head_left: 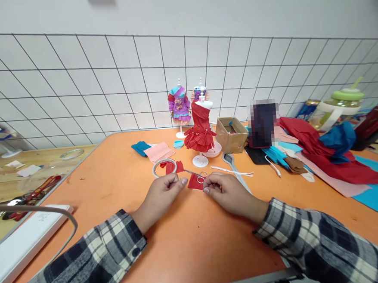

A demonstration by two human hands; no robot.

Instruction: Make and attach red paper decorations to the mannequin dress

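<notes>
My left hand [163, 196] is closed over the orange table, its thumb along the curled fingers. My right hand [229, 194] is closed too, thumb and fingertips pressed together. Whatever either pinch holds is hidden or too small to see. Between and just beyond the hands, small scissors [200, 178] lie on a red paper piece [194, 183]. A roll of tape [155, 167] rests beside more red scraps [178, 166]. Behind them stands a small mannequin [200, 161] in a red ruffled dress [201, 130].
Two dressed mannequins, one in purple [179, 105], stand at the back. A cardboard box [232, 135] and pixelated dark upright object [262, 123] are right of centre. Red paper [319, 149] and a green-lidded jug [342, 105] occupy the right. A white power strip [28, 247] lies left.
</notes>
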